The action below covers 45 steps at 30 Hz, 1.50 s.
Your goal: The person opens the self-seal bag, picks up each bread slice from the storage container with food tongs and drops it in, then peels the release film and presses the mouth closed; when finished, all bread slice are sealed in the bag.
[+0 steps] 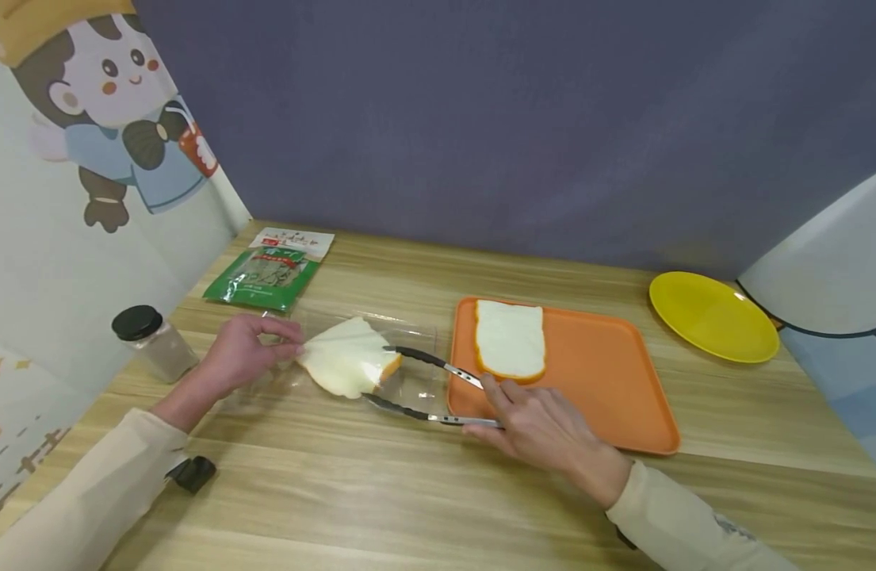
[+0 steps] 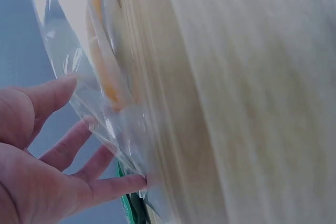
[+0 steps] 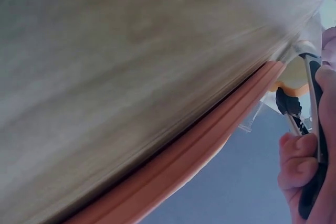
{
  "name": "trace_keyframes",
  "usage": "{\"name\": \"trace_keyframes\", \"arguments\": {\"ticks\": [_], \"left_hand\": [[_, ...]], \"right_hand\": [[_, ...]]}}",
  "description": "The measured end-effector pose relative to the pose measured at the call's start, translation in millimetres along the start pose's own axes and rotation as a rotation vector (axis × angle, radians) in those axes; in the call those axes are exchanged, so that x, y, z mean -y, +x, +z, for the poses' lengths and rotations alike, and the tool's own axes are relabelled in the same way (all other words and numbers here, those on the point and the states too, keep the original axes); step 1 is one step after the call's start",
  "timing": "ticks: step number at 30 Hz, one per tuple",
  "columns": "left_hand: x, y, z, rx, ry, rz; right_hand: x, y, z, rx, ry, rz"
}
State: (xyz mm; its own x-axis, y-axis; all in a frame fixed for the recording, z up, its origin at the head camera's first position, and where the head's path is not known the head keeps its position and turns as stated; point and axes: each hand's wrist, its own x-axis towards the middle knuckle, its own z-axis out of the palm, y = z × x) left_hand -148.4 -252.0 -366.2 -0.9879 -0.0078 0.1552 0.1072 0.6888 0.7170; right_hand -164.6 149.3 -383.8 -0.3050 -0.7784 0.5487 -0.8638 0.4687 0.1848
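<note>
A clear plastic bag lies on the table with a white bread slice in it, its crust orange. My left hand pinches the bag at its left side; in the left wrist view the thumb and fingertips are at the film. Metal tongs with black tips are gripped in my right hand. Their arms stand apart, one tip at the far side of the slice and the other at its near side. Whether the tips are inside the bag I cannot tell.
An orange tray bearing another bread slice stands right of the bag. Farther right is a yellow plate. A green food packet lies at the back left, and a black-lidded jar stands by the left wall.
</note>
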Motion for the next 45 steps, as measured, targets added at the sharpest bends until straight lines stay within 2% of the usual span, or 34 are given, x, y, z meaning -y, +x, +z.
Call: {"name": "trace_keyframes", "arguments": {"ticks": [10,15,20,30,39,45], "left_hand": [[-2.4,-0.9,1.4,0.003,0.035,-0.008],[-0.4,-0.1,4.3,-0.016,0.047,0.029],[0.1,0.0,7.4,-0.049,0.051,0.050],[-1.0,-0.2,5.7,-0.017,0.048,0.044],[-1.3,-0.2,7.2,-0.022,0.056,0.061],[-1.9,-0.4,6.6,-0.022,0.061,0.034]], "right_hand": [[1,-1.4,-3,0.035,0.015,0.050],[2,-3.2,-5,0.040,0.026,0.066],[2,-3.6,-7,0.013,0.015,0.066],[1,0.2,-16,-0.067,0.009,0.035],[-10,-6.8,-14,-0.016,0.007,0.061],[-15,-12.3,-15,0.004,-0.005,0.065]]}}
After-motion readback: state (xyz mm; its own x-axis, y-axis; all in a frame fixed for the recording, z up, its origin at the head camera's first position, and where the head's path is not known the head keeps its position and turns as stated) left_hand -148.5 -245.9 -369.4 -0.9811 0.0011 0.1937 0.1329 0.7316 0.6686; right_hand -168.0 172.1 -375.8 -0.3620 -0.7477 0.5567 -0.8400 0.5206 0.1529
